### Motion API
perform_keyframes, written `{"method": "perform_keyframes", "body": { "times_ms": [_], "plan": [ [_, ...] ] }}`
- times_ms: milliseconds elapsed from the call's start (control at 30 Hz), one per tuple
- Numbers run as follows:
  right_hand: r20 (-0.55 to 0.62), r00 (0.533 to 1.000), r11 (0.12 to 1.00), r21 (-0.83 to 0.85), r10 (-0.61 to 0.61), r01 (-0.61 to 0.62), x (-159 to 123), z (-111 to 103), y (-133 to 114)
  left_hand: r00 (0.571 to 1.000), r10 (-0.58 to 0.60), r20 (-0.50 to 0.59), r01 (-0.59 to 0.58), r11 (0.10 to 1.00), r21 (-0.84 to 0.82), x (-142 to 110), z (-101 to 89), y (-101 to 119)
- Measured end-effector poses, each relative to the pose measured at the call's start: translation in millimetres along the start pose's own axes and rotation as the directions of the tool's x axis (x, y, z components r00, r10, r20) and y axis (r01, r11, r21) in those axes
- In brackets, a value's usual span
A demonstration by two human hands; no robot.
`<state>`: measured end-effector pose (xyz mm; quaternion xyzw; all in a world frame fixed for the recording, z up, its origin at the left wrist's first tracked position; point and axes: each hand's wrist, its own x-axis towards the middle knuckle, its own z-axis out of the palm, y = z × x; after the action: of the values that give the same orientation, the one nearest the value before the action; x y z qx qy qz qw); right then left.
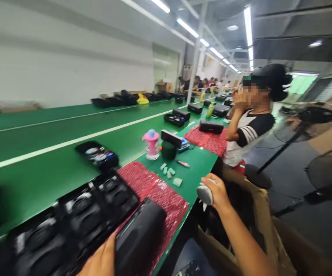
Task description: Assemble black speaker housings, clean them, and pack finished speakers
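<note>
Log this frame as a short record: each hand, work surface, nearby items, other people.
left hand: against the side of a black cylindrical housing; left hand partly out of view
right hand: right hand grips a grey rounded piece, raised beside the table edge
surface: green table; red bubble wrap partly under the housing
nearby: pink-topped bottle, pale green blocks, open black casings
floor side: open cardboard box
people: co-worker, hands raised; others farther back
image: blurred
</note>
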<state>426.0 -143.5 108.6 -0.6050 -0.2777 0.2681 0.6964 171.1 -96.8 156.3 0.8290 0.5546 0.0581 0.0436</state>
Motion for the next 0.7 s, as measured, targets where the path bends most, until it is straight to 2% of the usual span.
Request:
{"method": "perform_keyframes", "body": {
  "times_ms": [33, 67, 133, 267, 367, 433, 533, 633, 700],
  "plan": [
    [0.024, 0.997, 0.995, -0.076, -0.069, 0.071, -9, 11, -7, 0.994, -0.042, 0.097, 0.041, 0.999, 0.013, -23, 11.9, -31],
    [0.064, 0.988, 0.978, -0.15, -0.14, 0.149, -17, 23, -14, 0.977, -0.056, 0.206, 0.043, 0.997, 0.064, -41, 21.7, -52],
    [0.173, 0.945, 0.908, -0.272, -0.279, 0.318, -33, 50, -24, 0.96, -0.067, 0.271, 0.038, 0.993, 0.112, -57, 34.8, -71],
    [0.396, 0.79, 0.681, -0.408, -0.468, 0.608, -53, 104, -16, 0.959, -0.079, 0.272, 0.052, 0.993, 0.107, -54, 37.3, -63],
    [0.514, 0.685, 0.512, -0.456, -0.516, 0.728, -57, 132, 6, 0.969, -0.055, 0.239, 0.04, 0.997, 0.069, -57, 36.1, -59],
    [0.555, 0.639, 0.422, -0.481, -0.532, 0.769, -58, 141, 19, 0.974, -0.038, 0.223, 0.028, 0.998, 0.048, -62, 38.5, -61],
    [0.596, 0.585, 0.318, -0.498, -0.55, 0.807, -62, 143, 29, 0.976, -0.04, 0.215, 0.04, 0.999, 0.004, -64, 44.5, -65],
    [0.667, 0.512, 0.245, -0.458, -0.542, 0.855, -64, 139, 29, 0.976, -0.032, 0.217, 0.045, 0.997, -0.056, -60, 51.4, -67],
    [0.687, 0.491, 0.216, -0.451, -0.536, 0.866, -62, 137, 27, 0.977, -0.021, 0.21, 0.036, 0.997, -0.07, -58, 56.4, -68]
  ]
}}
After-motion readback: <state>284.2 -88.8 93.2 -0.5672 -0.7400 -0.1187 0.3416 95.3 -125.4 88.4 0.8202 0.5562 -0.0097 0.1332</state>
